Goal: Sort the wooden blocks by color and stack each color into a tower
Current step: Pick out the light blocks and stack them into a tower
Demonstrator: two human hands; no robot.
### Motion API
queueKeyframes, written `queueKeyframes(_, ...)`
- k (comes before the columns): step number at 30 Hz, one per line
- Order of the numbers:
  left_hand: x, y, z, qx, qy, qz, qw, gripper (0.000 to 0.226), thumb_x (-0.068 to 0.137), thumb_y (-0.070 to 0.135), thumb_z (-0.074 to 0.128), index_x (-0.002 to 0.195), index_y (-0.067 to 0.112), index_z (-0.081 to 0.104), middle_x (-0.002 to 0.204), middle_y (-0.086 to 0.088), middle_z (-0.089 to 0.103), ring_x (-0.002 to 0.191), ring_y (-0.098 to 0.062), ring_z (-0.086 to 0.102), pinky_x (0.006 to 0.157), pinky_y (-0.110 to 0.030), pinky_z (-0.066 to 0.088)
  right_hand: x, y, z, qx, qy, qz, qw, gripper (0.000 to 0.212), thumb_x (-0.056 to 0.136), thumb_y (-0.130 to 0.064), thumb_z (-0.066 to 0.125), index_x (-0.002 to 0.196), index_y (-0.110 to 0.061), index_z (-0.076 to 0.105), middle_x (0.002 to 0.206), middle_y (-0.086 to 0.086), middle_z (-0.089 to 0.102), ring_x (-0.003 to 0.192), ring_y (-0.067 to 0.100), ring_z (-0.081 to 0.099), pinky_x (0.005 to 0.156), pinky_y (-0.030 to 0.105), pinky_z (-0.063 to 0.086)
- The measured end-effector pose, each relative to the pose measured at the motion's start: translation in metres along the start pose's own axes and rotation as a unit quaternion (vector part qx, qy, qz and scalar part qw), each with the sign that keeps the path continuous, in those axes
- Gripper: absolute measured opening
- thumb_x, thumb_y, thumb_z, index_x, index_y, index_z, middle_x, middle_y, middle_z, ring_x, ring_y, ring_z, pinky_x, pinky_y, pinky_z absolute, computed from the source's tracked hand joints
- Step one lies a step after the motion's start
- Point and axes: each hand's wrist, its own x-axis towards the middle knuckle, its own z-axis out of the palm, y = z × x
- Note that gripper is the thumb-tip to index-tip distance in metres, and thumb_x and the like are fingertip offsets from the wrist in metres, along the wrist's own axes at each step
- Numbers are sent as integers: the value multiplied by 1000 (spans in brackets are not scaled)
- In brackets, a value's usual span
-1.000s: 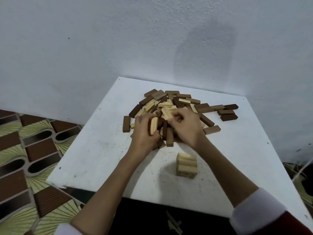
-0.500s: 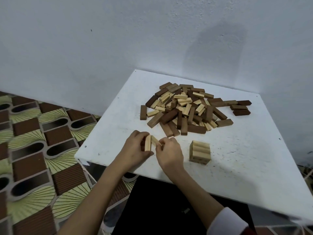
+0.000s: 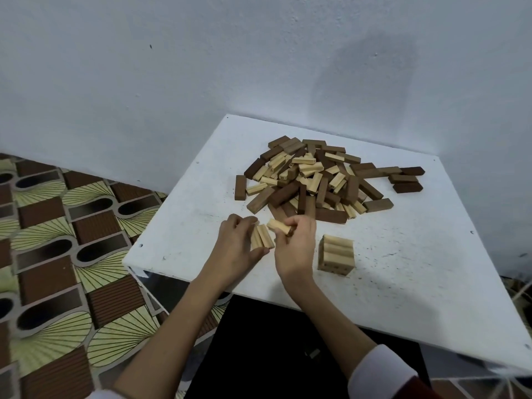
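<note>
Holding two pale blocks (image 3: 262, 240) side by side, the left hand (image 3: 234, 249) curls its fingers and thumb around them near the front edge of the table (image 3: 184, 226). The blocks lie against the palm, their long sides touching, and they point away from the person. Just to the right, the right hand (image 3: 295, 249) pinches one more pale block (image 3: 278, 226) between thumb and fingers. This block is tilted and its near end almost meets the two in the left hand. The two hands are very close, nearly touching.

To the right of the right hand stands a small tower (image 3: 336, 254) of pale blocks, upright on the table, apart from the hand. I see layers of three blocks in it; the exact number of layers I cannot tell.

Behind both hands lies the pile (image 3: 313, 180), pale and dark brown blocks mixed and crossing one over another. Its nearest dark blocks are just beyond the fingers of the right hand. A few dark blocks (image 3: 406, 180) lie apart at the right end of the pile, and one dark block (image 3: 240, 187) lies alone at the left end.

The table is white with small dark specks. It stands against a white wall (image 3: 201, 67). On the left is a floor (image 3: 51, 254) with a brown and green pattern. White cuffs (image 3: 377, 370) show at the wrists.
</note>
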Motion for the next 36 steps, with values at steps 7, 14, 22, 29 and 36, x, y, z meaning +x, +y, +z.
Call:
queueKeyframes(7,0,-2,2,-8,-9,19,1000,50,79,28,74,126,17,60,109,2,37,108,-12,31,85,-13,23,1,24,12,-96,19,-40,994,19,84,-4,61,76,-15,48,87,-4,45,92,16,37,80,28,37)
queueKeyframes(14,8,-4,1,-1,-20,51,998,50,75,23,78,121,11,63,126,-4,48,117,-17,34,92,-14,24,-2,32,13,-78,33,-79,993,10,84,-2,55,77,-8,54,88,-3,45,91,22,46,76,33,42)
queueKeyframes(22,8,-8,-4,-46,-35,74,996,57,69,21,82,122,16,61,116,6,59,104,-7,40,83,0,26,-5,36,8,29,52,-93,994,31,76,-5,33,90,-3,61,82,3,57,79,18,55,69,26,45)
queueKeyframes(29,12,-11,-15,-117,-140,38,982,85,70,10,81,142,22,38,124,12,52,105,0,40,84,0,30,-6,40,6,45,31,-121,991,42,73,3,39,109,-3,59,92,5,58,81,13,55,69,29,49)
queueKeyframes(36,12,-14,-13,-144,-130,26,981,82,67,9,83,138,25,43,117,10,57,100,3,44,82,-4,33,-6,38,2,21,-56,-114,992,67,63,-12,49,130,-14,48,109,-1,55,68,7,46,62,26,46)
